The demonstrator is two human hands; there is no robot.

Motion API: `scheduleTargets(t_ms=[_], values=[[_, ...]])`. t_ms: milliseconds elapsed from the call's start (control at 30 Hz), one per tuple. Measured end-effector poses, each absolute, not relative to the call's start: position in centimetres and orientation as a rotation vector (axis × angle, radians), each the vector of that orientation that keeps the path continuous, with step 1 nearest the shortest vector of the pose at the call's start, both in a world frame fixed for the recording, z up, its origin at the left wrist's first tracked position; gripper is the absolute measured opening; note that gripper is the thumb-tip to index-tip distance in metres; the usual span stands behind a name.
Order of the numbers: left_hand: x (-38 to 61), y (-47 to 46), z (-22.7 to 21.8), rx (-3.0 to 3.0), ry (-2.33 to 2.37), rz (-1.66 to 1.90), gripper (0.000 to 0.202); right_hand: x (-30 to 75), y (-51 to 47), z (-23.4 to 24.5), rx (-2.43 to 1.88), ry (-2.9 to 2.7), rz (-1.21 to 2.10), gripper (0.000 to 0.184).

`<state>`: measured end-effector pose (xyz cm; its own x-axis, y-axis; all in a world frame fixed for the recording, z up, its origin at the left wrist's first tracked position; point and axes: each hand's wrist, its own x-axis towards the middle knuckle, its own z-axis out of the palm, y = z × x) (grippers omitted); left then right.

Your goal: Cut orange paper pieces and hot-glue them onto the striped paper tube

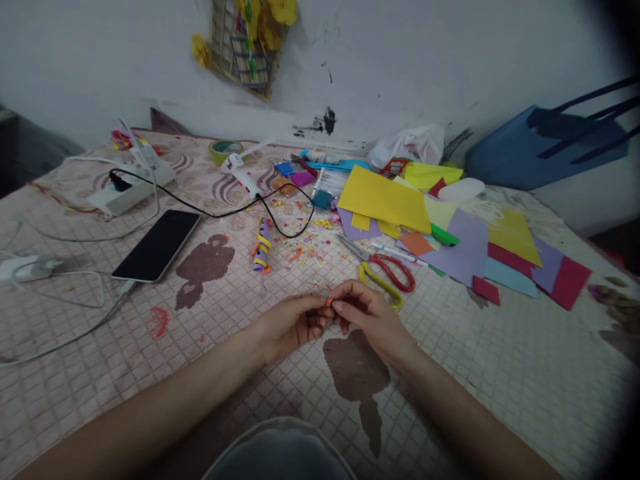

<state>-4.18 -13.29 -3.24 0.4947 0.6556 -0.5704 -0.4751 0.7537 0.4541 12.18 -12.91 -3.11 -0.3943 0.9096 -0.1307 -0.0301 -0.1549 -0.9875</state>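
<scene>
Between the fingertips of my two hands is a small orange piece (329, 302), mostly covered by the fingers; it looks like paper or foam. My left hand (295, 325) pinches it from the left, and my right hand (367, 315) pinches it from the right, both just above the tablecloth. Just beyond my right hand lie scissors (385, 273) with red and yellow handles. A purple roll (261, 245) wrapped with a yellow strip and orange bits stands past my left hand. Colourful paper scraps (305, 247) are scattered between the roll and the scissors.
At left are a phone (157, 247) on a cable and a power strip (133, 187). A white glue gun (243, 177) trails a black cord across the table. Coloured sheets (385, 200) pile up at right, near a blue bag (525, 147). Green tape (225, 152) sits behind.
</scene>
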Motion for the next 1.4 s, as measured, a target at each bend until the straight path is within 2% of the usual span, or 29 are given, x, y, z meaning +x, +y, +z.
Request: scheduleTargets(t_ms=[333,867,1000,1200,1400], values=[[-4.07,-13.22,-3.10,0.201,0.791,0.676,0.018,12.07,-12.92,-3.46,-1.028,-1.282,1.708,0.008],[-4.04,-13.45,-3.77,0.261,0.770,0.709,0.012,12.05,-12.86,-3.54,-1.043,-1.262,1.735,0.010],[-3.89,-13.67,-3.83,0.445,0.808,0.774,0.009,12.01,-12.99,-3.34,-1.108,-1.322,1.664,0.008],[-4.13,-13.46,-3.82,0.977,0.891,0.819,0.017,11.94,-13.10,-2.97,-1.252,-1.498,1.468,0.009],[-4.31,-13.53,-3.39,1.175,0.977,0.787,0.025,11.99,-13.08,-3.33,-1.289,-1.667,1.244,0.002]])
